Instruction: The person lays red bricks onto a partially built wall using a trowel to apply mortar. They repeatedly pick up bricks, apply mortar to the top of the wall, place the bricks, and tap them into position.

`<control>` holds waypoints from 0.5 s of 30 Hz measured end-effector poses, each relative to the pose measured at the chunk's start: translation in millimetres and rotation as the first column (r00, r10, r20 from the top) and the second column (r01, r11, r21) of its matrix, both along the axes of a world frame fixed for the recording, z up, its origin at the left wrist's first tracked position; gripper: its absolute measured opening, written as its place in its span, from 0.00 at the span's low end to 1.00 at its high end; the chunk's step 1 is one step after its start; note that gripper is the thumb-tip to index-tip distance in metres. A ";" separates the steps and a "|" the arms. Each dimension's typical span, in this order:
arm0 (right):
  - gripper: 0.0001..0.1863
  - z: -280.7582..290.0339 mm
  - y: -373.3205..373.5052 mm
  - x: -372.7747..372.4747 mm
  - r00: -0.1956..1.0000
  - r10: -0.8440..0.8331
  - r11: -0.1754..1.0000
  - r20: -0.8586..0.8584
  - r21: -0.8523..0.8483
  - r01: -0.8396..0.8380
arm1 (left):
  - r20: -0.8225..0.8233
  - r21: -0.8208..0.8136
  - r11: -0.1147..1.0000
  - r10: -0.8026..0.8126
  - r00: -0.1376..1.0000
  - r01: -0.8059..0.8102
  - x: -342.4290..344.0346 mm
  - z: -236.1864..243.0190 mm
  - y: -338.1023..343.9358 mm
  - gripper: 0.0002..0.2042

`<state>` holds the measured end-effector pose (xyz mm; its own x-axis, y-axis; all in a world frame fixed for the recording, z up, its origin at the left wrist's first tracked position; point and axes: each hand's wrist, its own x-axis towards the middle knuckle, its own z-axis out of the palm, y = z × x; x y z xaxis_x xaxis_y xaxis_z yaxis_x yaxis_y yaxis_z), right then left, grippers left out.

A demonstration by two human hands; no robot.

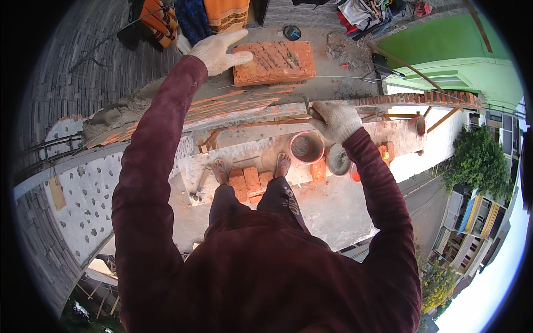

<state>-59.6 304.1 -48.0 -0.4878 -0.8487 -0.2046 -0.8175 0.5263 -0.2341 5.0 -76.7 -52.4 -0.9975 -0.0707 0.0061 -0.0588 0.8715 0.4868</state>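
Gripping apparent tool [307, 104] in curled right hand [337, 121]; touching brick [277, 60] with spread left hand [215, 53]. Likely heavy, rough, chippable; grasp long sides.

Rough, matt clay brick [275, 64]

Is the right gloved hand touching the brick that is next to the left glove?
Apart: the head view shows a clear gap between the right gloved hand and the brick.
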 end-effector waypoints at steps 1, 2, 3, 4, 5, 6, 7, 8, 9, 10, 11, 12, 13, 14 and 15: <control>0.16 -9.4 -0.6 -8.1 1.000 0.006 0.999 -0.024 -0.038 -0.007 | 0.097 0.025 1.000 0.002 0.995 -0.005 -7.0 0.7 3.9 0.37; 0.16 -15.3 2.4 -15.2 0.999 -0.011 0.999 -0.036 -0.043 0.009 | 0.076 -0.035 0.999 -0.009 0.997 0.012 -12.9 -11.6 4.7 0.36; 0.16 -22.1 1.5 -21.8 0.999 -0.016 0.999 -0.037 -0.050 0.014 | 0.092 -0.013 1.000 0.013 0.996 -0.011 -14.6 -11.8 7.5 0.35; 0.16 -26.7 2.2 -28.3 0.999 -0.023 0.998 -0.043 -0.050 0.021 | 0.106 0.013 0.999 0.031 0.994 -0.033 -13.6 -7.9 12.3 0.34; 0.16 -29.2 6.9 -35.8 0.999 -0.031 0.998 -0.027 -0.056 0.029 | 0.119 0.039 0.998 0.049 0.992 -0.054 -12.8 -3.4 16.2 0.34; 0.15 -28.5 13.6 -43.1 1.000 -0.025 0.998 -0.008 -0.060 0.025 | 0.100 0.025 0.996 0.083 0.992 -0.086 -7.9 0.8 19.0 0.32; 0.15 -25.1 21.6 -49.8 1.000 -0.022 0.998 0.008 -0.055 0.023 | 0.091 0.010 0.995 0.093 0.991 -0.094 -6.8 -0.7 20.3 0.32; 0.15 -19.2 28.1 -54.4 1.000 -0.024 0.998 -0.002 -0.054 0.024 | 0.083 -0.005 0.995 0.101 0.991 -0.101 -6.6 -3.1 20.2 0.32; 0.15 -17.9 35.7 -59.9 0.999 -0.045 0.996 0.025 -0.080 0.046 | 0.071 -0.021 0.993 0.116 0.991 -0.115 -5.1 -4.5 19.3 0.32; 0.15 -13.1 42.9 -64.6 0.998 -0.059 0.996 0.023 -0.071 0.061 | 0.062 -0.026 0.993 0.116 0.991 -0.115 -6.0 -6.5 19.1 0.32; 0.15 -7.7 48.6 -69.0 0.997 -0.074 0.995 0.021 -0.062 0.076 | 0.053 -0.032 0.993 0.115 0.992 -0.114 -6.9 -9.0 18.6 0.32; 0.15 -3.2 52.0 -72.8 0.996 -0.083 0.994 0.025 -0.063 0.084 | 0.045 -0.042 0.992 0.121 0.992 -0.119 -4.2 -9.8 17.6 0.32; 0.15 1.3 55.8 -76.8 0.995 -0.096 0.993 0.026 -0.061 0.097 | 0.023 -0.052 0.992 0.118 0.993 -0.117 -3.7 -13.0 17.5 0.32; 0.15 4.8 59.6 -79.3 0.994 -0.109 0.992 0.028 -0.058 0.110 | 0.002 -0.062 0.991 0.116 0.993 -0.115 -2.7 -16.2 17.2 0.33; 0.16 8.5 64.1 -80.8 0.993 -0.113 0.992 0.032 -0.057 0.115 | -0.021 -0.074 0.991 0.110 0.994 -0.111 -3.8 -18.1 16.6 0.33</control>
